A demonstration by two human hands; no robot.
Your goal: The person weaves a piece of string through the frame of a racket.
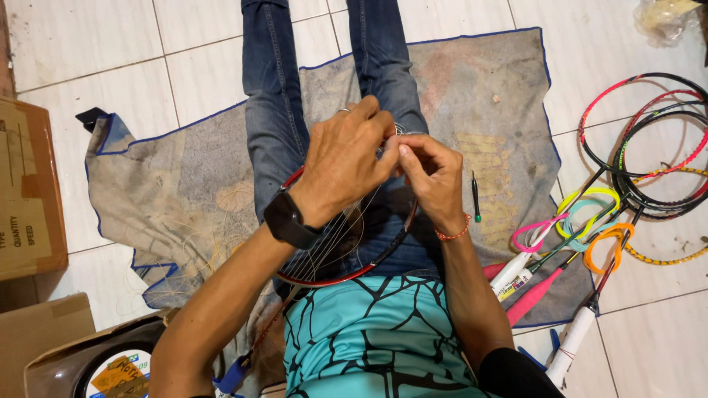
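**Hands pinched on racket string at the frame's far rim**

The left hand [345, 163] is seen closed over the far end of a red-and-black badminton racket [346, 276], its fingertips pinched on a thin pale string [333, 234]. The right hand [434, 175] is set against it, thumb and forefinger nipped on the same string just at the rim, so that the two hands are touching. A black watch [286, 220] is worn on the left wrist, a red bead bracelet [455, 234] on the right.

The racket is laid across the lap, on blue jeans [276, 110], with its head tilted away from the body; part of the rim is hidden under the hands. Loose strings are fanned across the open frame, slack and unevenly spaced.

A worn grey cloth with blue edging [487, 96] is spread beneath the legs on white floor tiles [88, 44]. A small dark awl [476, 197] is lying on the cloth just beside the right hand. Open cloth is left on both sides of the legs. Further right, well apart, a heap of unstrung rackets [641, 147] is crowding the cloth's edge. At the left, cardboard boxes [26, 191] are closing off the floor, and a string reel [118, 372] is sitting in the near one.
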